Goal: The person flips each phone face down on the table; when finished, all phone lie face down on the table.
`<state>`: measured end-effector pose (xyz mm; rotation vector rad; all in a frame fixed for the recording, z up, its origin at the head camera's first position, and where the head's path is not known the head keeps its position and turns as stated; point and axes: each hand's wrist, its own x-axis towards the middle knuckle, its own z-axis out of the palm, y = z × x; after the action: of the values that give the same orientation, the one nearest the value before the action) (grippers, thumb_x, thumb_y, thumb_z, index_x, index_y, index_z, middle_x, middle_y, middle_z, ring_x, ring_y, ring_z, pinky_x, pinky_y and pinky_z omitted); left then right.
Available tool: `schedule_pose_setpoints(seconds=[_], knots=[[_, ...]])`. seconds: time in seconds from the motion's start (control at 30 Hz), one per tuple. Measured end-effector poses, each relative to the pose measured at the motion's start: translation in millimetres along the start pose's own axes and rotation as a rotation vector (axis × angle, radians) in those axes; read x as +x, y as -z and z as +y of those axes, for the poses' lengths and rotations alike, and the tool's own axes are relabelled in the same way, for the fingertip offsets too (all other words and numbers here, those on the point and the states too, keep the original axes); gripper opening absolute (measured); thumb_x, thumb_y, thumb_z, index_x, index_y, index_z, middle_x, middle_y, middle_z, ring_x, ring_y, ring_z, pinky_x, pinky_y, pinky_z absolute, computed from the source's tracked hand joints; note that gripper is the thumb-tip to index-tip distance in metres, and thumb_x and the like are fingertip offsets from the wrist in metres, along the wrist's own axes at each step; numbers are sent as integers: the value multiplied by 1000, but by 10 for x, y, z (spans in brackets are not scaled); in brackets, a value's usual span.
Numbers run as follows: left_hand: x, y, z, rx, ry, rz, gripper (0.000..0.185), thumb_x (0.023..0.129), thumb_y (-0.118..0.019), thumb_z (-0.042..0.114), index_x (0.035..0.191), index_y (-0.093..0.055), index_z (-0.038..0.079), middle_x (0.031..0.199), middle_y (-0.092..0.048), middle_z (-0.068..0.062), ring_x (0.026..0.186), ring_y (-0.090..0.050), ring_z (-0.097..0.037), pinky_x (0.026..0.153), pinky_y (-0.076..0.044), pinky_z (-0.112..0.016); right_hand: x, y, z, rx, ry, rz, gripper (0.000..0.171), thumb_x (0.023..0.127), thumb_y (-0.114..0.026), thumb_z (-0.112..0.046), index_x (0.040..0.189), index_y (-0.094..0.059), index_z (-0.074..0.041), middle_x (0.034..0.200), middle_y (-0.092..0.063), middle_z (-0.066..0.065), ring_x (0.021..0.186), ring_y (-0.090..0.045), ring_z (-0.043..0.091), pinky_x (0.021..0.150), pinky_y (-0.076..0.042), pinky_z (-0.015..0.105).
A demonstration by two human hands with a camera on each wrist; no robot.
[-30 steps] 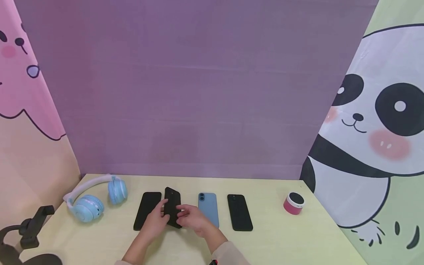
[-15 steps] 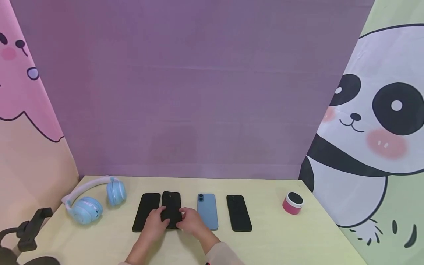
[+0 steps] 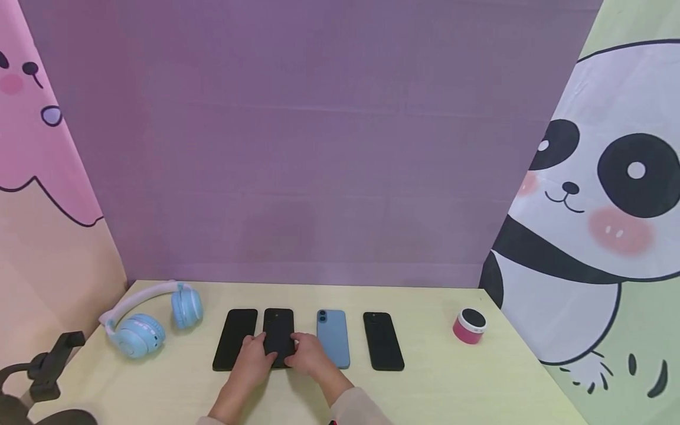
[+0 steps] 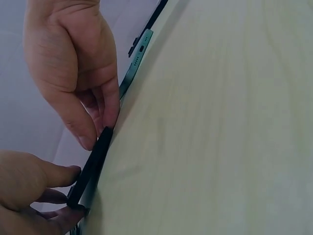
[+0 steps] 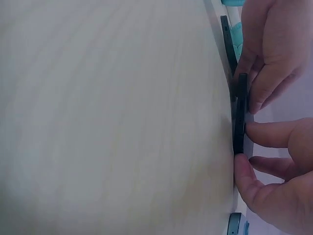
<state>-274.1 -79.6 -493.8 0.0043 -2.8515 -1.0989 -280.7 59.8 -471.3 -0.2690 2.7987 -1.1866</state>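
Note:
A black phone (image 3: 278, 330), second from the left in a row of phones, lies between both hands in the head view. My left hand (image 3: 253, 361) grips its left side, thumb at the lower corner. On the opposite side, my right hand (image 3: 309, 354) pinches the lower right part. In the left wrist view the dark phone (image 4: 90, 169) appears edge-on, left fingers (image 4: 66, 220) at its lower end. The right wrist view shows right fingers (image 5: 247, 178) at one end of the phone (image 5: 240, 115), which is low at the tabletop.
Another black phone (image 3: 235, 339) lies left of the hands. A light blue phone (image 3: 334, 342) and a further black phone (image 3: 383, 342) lie to the right. Blue headphones (image 3: 139, 336), a pink-and-white round device (image 3: 470, 326) and a dark stand (image 3: 53, 366) flank them on the pale table (image 3: 451, 389).
The gripped phone was tilted up a second ago and now lies flatter. In the last half second it has shifted slightly right, away from the leftmost phone, with both hands on it.

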Motion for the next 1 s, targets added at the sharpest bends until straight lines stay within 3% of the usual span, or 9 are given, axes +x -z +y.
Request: schedule_pose_setpoints(seconds=[0.53,0.7,0.83,1.0], knots=[[-28,-25,-4,56,-55,-7,46,87,-71,6,123,-54,-18,110,-49,-28,108,-51,-45,90,-46,-53,-1,-3,-5,-46,1,-3,50,79,-78,-2,125,-59,8,94,-64,15,93,-60,28,86,-49,44],[-29,-8,4,60,-42,-40,49,88,-72,8,125,-53,-17,112,-48,-26,108,-50,-42,90,-46,-52,15,-22,-4,-64,8,9,51,79,-78,-2,125,-59,10,106,-63,23,105,-58,35,91,-47,47],[-44,86,-46,24,-36,-55,51,88,-72,11,127,-52,-15,116,-49,-27,114,-49,-44,93,-43,-54,20,-53,-56,-88,7,49,49,80,-77,-5,123,-60,8,111,-56,25,103,-56,37,90,-47,49],[-85,319,-172,-4,-46,20,46,89,-69,8,127,-54,-13,120,-48,-30,116,-47,-48,94,-42,-56,-15,-118,-249,-54,44,67,45,83,-74,-6,124,-60,6,108,-51,21,98,-56,34,88,-48,48]])
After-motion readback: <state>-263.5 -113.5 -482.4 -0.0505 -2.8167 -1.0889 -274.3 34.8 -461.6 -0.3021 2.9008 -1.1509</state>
